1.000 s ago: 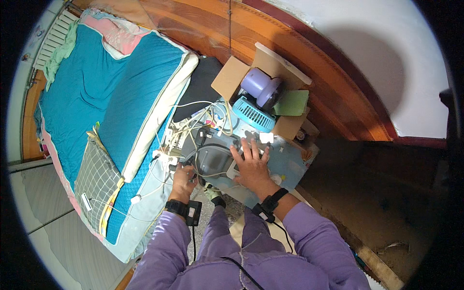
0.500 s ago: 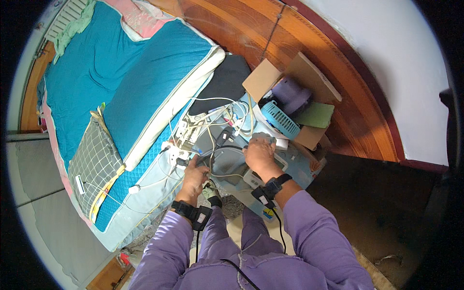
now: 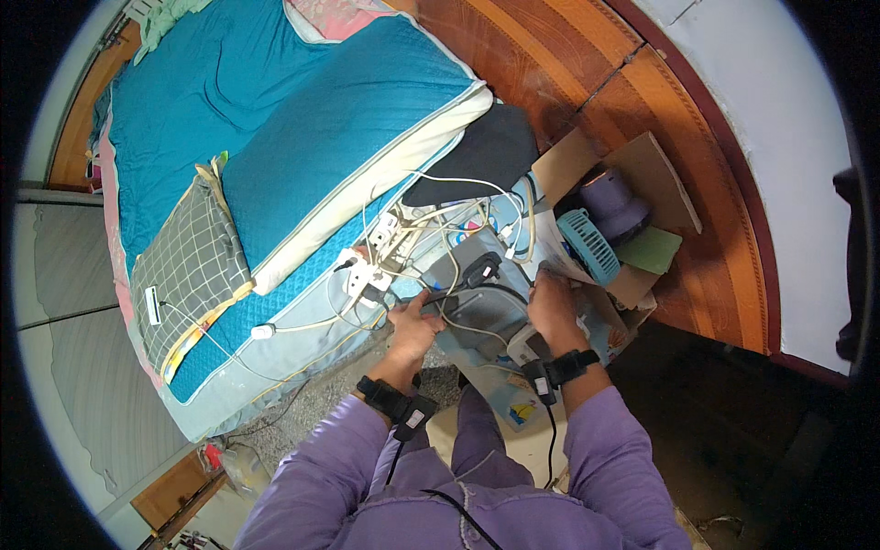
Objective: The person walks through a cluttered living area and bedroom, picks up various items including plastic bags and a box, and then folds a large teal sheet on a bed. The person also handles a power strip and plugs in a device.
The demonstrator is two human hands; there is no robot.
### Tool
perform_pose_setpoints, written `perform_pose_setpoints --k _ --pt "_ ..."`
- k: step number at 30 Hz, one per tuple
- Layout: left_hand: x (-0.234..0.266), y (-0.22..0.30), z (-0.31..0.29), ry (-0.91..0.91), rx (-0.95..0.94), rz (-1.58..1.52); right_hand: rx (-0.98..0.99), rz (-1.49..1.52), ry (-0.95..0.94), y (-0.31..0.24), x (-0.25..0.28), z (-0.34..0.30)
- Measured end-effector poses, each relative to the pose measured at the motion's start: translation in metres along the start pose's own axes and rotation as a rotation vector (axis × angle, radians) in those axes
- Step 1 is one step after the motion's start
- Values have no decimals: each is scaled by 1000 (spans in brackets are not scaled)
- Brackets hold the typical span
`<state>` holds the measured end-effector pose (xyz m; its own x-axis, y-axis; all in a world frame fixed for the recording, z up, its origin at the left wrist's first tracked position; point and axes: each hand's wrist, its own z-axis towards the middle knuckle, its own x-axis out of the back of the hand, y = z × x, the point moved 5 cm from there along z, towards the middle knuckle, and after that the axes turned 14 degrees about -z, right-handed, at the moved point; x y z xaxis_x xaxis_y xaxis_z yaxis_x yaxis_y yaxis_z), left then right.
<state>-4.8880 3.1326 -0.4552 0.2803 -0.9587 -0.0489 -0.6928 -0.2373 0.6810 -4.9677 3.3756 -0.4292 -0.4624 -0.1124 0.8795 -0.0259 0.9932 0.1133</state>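
Note:
A dark cable arcs between my two hands over a grey, flat fabric-like item. My left hand is closed at the cable's left end, beside a white power strip; its index finger points forward. At the other end, my right hand is curled around the cable, with its fingertips partly hidden. A black power adapter lies just beyond the arc. Next to my right wrist sits a white and grey device, partly covered by the arm.
Tangled white cables and another power strip lie along the bed's edge. The bed has a teal cover and a checked pillow. To the right are a blue plastic basket, a purple round object and cardboard.
The whole view has shifted, with the bed and boxes now further right in the picture. Both hands still hold the dark cable, and my right hand has turned more downward.

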Motion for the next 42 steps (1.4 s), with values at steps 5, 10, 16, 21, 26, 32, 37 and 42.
perform_pose_setpoints --k 5,10,16,21,26,32,37,42 --pt "14 5 3 -44 27 17 -43 -102 203 -15 12 -14" --pt "21 3 9 -137 30 -218 325 177 416 -55 52 -32" --pt "37 -3 2 -135 166 -283 501 -34 403 -107 56 -27" --pt "54 -4 -11 -7 241 -344 650 99 379 -91 66 -49" --pt "52 -9 -10 -69 262 -297 548 204 548 -55 115 -49" --pt "54 -11 1 -108 108 -134 333 476 759 -5 190 -95" --pt "58 -17 -2 -36 131 -15 342 633 679 4 202 -137" --pt "52 -26 13 -49 69 174 524 651 302 -7 199 -149"
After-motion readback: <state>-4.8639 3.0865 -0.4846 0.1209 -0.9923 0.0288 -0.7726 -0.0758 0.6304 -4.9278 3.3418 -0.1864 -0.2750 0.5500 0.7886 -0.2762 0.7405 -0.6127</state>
